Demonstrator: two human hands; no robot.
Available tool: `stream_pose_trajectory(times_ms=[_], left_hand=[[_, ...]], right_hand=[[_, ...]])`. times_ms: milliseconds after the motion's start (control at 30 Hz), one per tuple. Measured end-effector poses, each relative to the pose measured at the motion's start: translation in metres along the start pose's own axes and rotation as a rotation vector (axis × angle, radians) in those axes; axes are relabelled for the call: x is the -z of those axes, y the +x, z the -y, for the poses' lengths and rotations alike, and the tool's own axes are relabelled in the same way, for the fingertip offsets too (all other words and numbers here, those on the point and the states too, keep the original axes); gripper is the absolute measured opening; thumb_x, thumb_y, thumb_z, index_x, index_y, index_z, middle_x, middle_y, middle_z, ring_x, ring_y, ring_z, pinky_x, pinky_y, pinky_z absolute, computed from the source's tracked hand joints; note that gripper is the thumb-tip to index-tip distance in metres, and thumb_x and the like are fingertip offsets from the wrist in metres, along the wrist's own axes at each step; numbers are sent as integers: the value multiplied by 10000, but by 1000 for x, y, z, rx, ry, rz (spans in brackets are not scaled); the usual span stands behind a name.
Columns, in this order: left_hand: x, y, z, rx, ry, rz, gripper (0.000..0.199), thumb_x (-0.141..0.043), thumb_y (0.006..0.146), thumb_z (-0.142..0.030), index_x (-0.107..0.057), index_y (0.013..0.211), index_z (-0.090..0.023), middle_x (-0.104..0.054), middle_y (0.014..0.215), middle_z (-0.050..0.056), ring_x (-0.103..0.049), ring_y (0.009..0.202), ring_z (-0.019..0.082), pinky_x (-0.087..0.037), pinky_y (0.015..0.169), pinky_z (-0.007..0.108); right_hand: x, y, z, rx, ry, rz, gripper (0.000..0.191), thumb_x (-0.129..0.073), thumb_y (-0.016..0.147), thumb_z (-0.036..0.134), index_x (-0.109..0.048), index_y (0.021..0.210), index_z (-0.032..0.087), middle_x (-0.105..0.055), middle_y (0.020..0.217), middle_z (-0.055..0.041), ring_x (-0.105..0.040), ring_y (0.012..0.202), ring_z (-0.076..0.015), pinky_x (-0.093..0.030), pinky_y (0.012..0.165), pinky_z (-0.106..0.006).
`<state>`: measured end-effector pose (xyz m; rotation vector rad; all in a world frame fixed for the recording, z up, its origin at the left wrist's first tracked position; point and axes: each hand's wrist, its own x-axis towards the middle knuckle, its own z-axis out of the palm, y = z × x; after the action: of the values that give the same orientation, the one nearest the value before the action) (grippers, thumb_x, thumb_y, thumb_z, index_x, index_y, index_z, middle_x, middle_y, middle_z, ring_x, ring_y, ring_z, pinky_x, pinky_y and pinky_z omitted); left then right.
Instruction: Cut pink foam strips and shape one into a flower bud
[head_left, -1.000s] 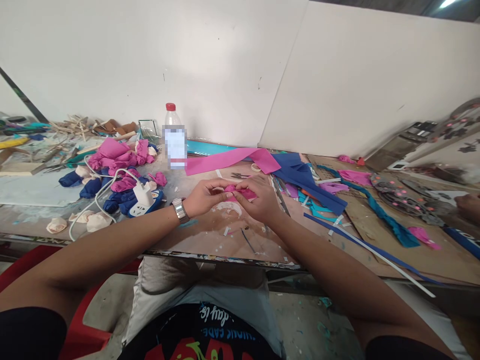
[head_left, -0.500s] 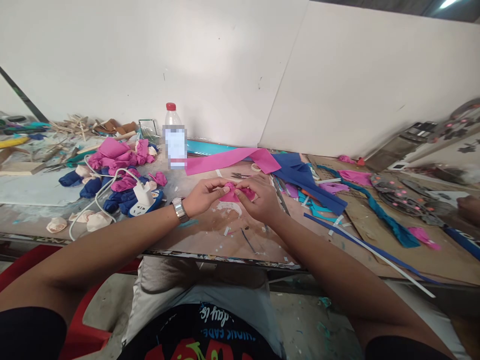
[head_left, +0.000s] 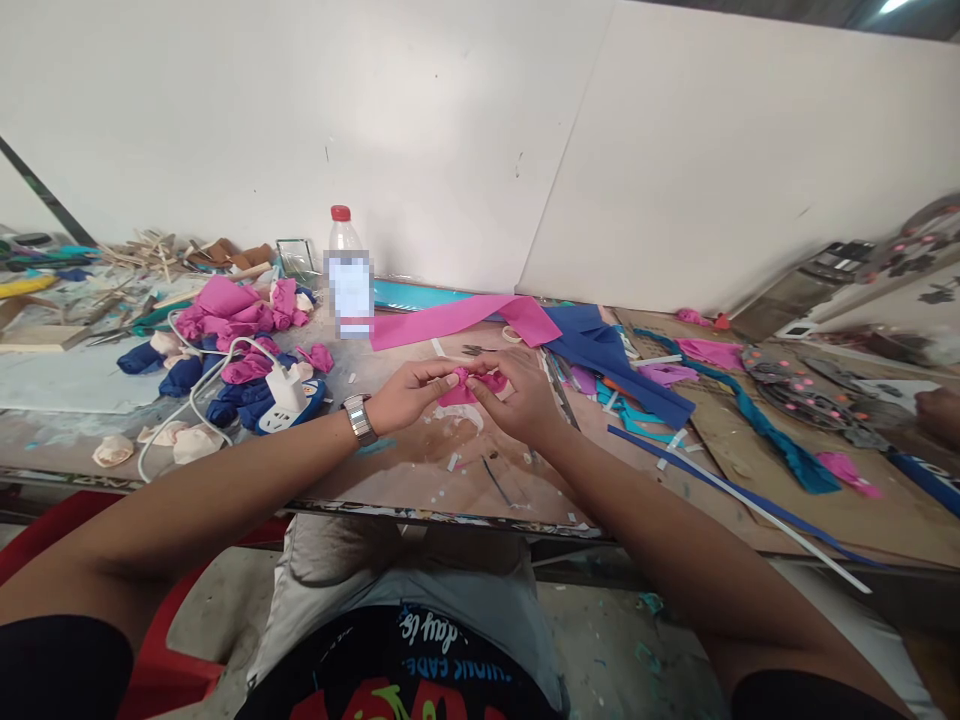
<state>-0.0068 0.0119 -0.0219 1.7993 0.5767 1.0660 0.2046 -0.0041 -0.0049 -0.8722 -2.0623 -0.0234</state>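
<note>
Between my two hands, just above the table, is a small gathered piece of pink crepe paper (head_left: pixel 460 388). My left hand (head_left: pixel 415 391), with a metal watch (head_left: pixel 359 419) at the wrist, pinches its left side between thumb and fingers. From the right, my right hand (head_left: pixel 517 393) grips the same piece, thumb and fingertips close to the left ones. Part of the paper is hidden behind the fingers. Beyond my hands lies a long pink crepe paper strip (head_left: pixel 465 318), its right end over blue crepe paper (head_left: pixel 615 355).
Crumpled pink paper pieces (head_left: pixel 225 305) and blue ones (head_left: pixel 180 378) are heaped left, beside a power strip (head_left: pixel 289 408) with a white cable. A red-capped bottle (head_left: pixel 345 235) stands behind. Cardboard (head_left: pixel 727 430) and a thin white stick (head_left: pixel 780 530) lie right. Another person's hand (head_left: pixel 937 412) shows far right.
My fingers have shifted slightly on the pink crepe paper, and less of it shows spread below them. Both hands stay in nearly the same place.
</note>
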Motion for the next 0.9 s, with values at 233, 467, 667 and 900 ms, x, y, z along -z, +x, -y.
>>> stream_pose_trajectory(times_ms=[233, 467, 667, 900], left_hand=[[-3, 0, -2, -30, -6, 49, 413, -563, 986, -494, -748, 1208, -199, -709, 1278, 92, -626, 1210, 262, -441, 1099, 406], [-5, -1, 5, 4, -61, 79, 439, -611, 964, -477, -701, 1243, -150, -713, 1216, 116, -646, 1117, 242, -494, 1003, 376], [-7, -2, 11, 17, -72, 86, 435, -640, 950, -442, -662, 1288, -169, -695, 1230, 119, -635, 1126, 231, -489, 999, 371], [-7, -2, 13, 68, 10, -27, 418, -677, 911, -484, -695, 1162, -150, -714, 1138, 109, -656, 978, 202, -516, 864, 326]], right_hand=[[1, 1, -2, 70, -61, 63, 250, -577, 993, 357, -705, 1188, 265, -660, 1113, -85, -605, 1088, -268, -411, 1027, -478], [-2, 0, -2, 91, 12, 134, 258, -499, 1025, 336, -687, 1168, 234, -653, 1153, -109, -595, 1107, -274, -429, 1003, -484], [-4, -2, -4, 83, 31, 137, 247, -491, 1027, 307, -669, 1176, 223, -656, 1167, -109, -595, 1122, -276, -437, 998, -474], [-2, -1, -2, 78, 19, 152, 272, -487, 1027, 294, -696, 1184, 217, -660, 1149, -111, -604, 1078, -267, -451, 963, -469]])
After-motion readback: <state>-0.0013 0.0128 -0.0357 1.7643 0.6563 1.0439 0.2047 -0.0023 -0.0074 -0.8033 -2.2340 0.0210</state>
